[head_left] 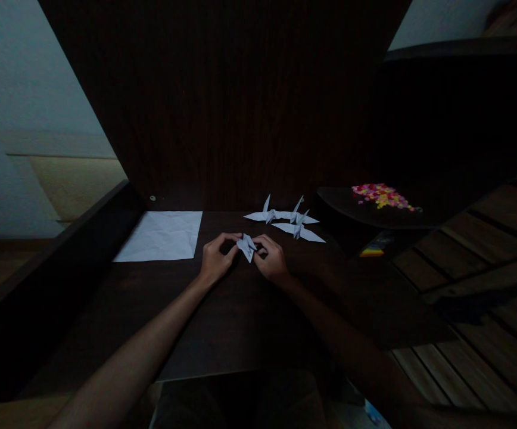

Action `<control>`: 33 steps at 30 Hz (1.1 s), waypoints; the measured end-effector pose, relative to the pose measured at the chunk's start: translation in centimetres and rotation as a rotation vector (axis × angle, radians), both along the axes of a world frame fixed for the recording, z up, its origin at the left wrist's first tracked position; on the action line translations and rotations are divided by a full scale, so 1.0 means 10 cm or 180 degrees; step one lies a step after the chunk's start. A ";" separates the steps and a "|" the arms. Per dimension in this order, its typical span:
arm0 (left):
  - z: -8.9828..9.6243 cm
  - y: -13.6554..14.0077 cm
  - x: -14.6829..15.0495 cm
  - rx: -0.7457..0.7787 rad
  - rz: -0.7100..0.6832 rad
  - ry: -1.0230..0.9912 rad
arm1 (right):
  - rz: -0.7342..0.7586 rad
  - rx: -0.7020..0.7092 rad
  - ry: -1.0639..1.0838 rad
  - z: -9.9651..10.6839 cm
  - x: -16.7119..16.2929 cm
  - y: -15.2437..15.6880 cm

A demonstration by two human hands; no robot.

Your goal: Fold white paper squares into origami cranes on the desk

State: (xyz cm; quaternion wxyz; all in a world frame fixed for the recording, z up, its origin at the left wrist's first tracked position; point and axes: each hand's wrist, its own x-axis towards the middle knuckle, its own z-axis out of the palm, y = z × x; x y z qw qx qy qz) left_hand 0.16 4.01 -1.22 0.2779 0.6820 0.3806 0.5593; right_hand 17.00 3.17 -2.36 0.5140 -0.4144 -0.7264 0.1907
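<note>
A small folded piece of white paper (246,246) is pinched between my two hands, just above the dark desk (223,322). My left hand (218,257) grips its left side with thumb and fingers. On the right side, my right hand (270,258) holds it the same way. Behind my right hand sit several white paper cranes; one crane (298,231) lies closest to it, and another crane (268,215) stands farther back with its wings spread. Flat on the desk to the left is a creased white paper sheet (162,235).
A dark rounded shelf (334,199) on the right carries a pile of small pink, red and yellow pieces (381,195). Below it is a box-like item with a rainbow-coloured edge (374,247). A raised side board (53,262) borders the desk's left.
</note>
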 end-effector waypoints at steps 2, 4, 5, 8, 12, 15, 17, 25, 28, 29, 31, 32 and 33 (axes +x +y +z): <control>-0.02 0.01 -0.01 0.0166 0.0004 0.0160 | -0.0028 0.0091 -0.0051 -0.02 0.01 0.00; -0.04 0.03 -0.02 0.0303 -0.0039 0.0361 | -0.0052 0.0138 -0.0082 -0.04 0.01 0.01; -0.05 0.03 -0.02 0.0361 -0.0087 0.0478 | -0.0044 0.0153 -0.0114 -0.05 0.02 0.01; -0.05 0.04 -0.03 0.0468 -0.0262 0.0771 | 0.0031 0.0181 -0.0291 -0.03 0.03 0.00; -0.03 0.03 -0.02 0.0219 -0.0300 0.0768 | 0.0006 0.0075 -0.0233 0.04 0.02 -0.03; -0.03 0.02 0.00 -0.0255 -0.0314 0.0530 | -0.0143 -0.0105 -0.0065 0.06 0.01 -0.04; -0.05 0.04 0.02 -0.0586 -0.0421 0.0208 | -0.0198 -0.0250 0.0132 0.05 0.00 -0.02; -0.12 0.12 0.04 -0.1191 -0.0839 -0.0672 | 0.0117 -0.0802 0.0998 -0.07 -0.03 0.04; -0.11 0.10 0.05 -0.1305 -0.0921 -0.0784 | 0.0059 -0.0703 0.0872 -0.08 -0.03 0.05; -0.11 0.09 0.05 -0.1318 -0.0938 -0.0844 | 0.0053 -0.0665 0.0779 -0.09 -0.02 0.05; -0.10 0.08 0.06 -0.1267 -0.0947 -0.0979 | 0.0041 -0.0596 0.0647 -0.09 -0.02 0.05; -0.10 0.07 0.07 -0.1214 -0.0953 -0.1020 | 0.0040 -0.0570 0.0623 -0.10 -0.02 0.05; -0.10 0.06 0.07 -0.1164 -0.0971 -0.1028 | 0.0047 -0.0555 0.0623 -0.10 -0.02 0.05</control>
